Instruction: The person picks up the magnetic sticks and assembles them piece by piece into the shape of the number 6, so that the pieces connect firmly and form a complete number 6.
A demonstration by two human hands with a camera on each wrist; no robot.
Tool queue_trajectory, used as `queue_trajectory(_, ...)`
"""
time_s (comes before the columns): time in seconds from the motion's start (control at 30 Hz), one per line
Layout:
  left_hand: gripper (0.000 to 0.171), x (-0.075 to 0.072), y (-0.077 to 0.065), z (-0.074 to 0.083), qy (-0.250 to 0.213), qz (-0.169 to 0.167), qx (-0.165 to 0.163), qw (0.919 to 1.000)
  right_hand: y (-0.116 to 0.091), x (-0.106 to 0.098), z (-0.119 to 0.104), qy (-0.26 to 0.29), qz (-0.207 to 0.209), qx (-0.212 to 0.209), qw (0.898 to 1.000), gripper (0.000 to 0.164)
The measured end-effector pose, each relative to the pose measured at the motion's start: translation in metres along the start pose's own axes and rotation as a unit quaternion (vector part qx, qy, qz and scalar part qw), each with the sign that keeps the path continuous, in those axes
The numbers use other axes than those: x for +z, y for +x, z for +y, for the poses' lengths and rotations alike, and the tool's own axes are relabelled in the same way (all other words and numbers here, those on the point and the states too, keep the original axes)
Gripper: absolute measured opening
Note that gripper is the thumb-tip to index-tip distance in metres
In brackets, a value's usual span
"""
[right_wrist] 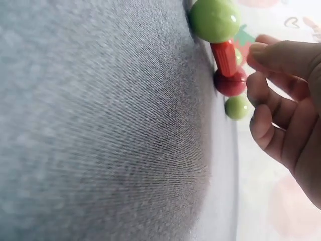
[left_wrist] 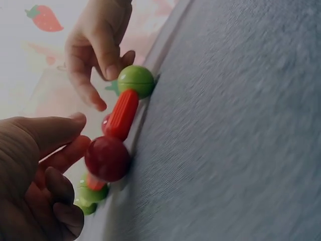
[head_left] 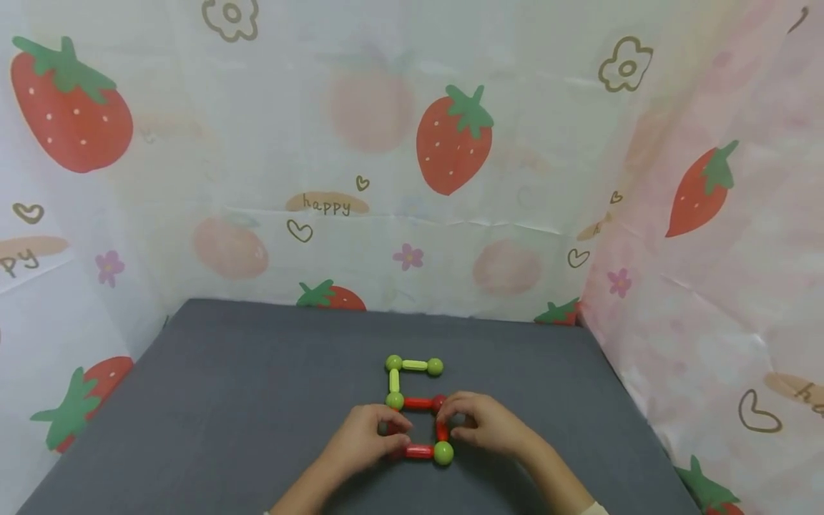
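On the dark table lies a flat figure of magnetic balls and sticks. Two yellow-green sticks (head_left: 415, 365) join green balls (head_left: 435, 367) in its far part. Nearer, red sticks (head_left: 420, 451), a red ball (head_left: 439, 403) and a green ball (head_left: 443, 453) form a square. My left hand (head_left: 363, 436) is at the square's left side, hiding its near-left corner; the left wrist view shows a red ball (left_wrist: 108, 158) there, just beyond the loosely bent fingers. At the right side, my right hand (head_left: 492, 423) has curved fingers beside a red stick (right_wrist: 224, 58), with nothing visibly pinched.
The grey-black tabletop (head_left: 257, 372) spreads around the figure. A strawberry-print sheet (head_left: 386, 236) stands behind the table and along its left and right sides.
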State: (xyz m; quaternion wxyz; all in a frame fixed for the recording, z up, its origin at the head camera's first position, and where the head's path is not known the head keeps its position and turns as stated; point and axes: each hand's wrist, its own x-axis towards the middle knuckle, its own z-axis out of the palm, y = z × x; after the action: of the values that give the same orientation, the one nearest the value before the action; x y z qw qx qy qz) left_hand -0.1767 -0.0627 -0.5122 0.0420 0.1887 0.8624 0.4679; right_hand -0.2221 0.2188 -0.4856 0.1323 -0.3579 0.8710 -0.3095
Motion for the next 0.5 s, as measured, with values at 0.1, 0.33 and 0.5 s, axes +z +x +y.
queue_trajectory(0.1, 0.019, -0.008, -0.001, 0.000, 0.015, 0.002, 0.001, 0.9999, -0.004, 0.001, -0.003, -0.005, 0.029, 0.002, 1.000, 0.026)
queue_trajectory(0.33, 0.022, -0.027, -0.008, -0.005, 0.044, 0.000, 0.006, 0.9990, -0.020, 0.005, -0.012, -0.071, 0.104, 0.003, 0.992, 0.022)
queue_trajectory(0.5, 0.020, -0.048, -0.021, -0.005, 0.053, 0.007, 0.001, 0.9986, -0.033, 0.006, -0.016, -0.095, 0.150, 0.017, 0.984, 0.022)
